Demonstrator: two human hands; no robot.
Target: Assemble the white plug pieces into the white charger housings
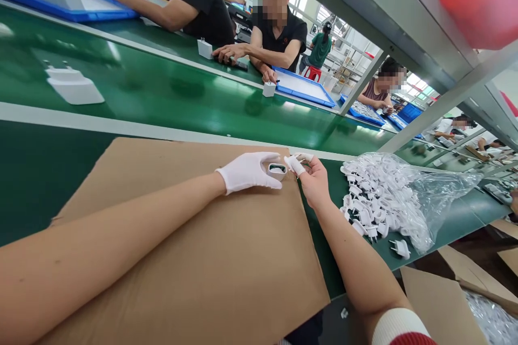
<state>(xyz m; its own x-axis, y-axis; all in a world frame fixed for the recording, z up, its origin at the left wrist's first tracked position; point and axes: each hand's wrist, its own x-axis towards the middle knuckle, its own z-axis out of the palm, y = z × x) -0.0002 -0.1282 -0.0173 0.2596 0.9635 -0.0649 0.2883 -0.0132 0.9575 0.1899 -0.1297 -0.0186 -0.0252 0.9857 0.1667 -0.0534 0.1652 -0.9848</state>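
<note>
**First clerk:** Far left?
**Second clerk:** One white adapter (75, 88), lying on the green belt (162, 97), pins pointing away.
**First clerk:** Middle?
**Second clerk:** One cardboard sheet (194, 259), brown, flat. Above it, one left hand (247, 172), white-gloved, thumb and fingers part-curled round one white housing (277, 176) — hollow end showing.
**First clerk:** Next?
**Second clerk:** One right hand (313, 180), white finger covers, fingertips pinched together just beside the housing on — apparently — one small plug piece (290, 163), partly hidden.
**First clerk:** Far right?
**Second clerk:** One heap of white plugs (370, 205), partly under a clear plastic bag (435, 199); one loose plug (400, 248) nearby.
</note>
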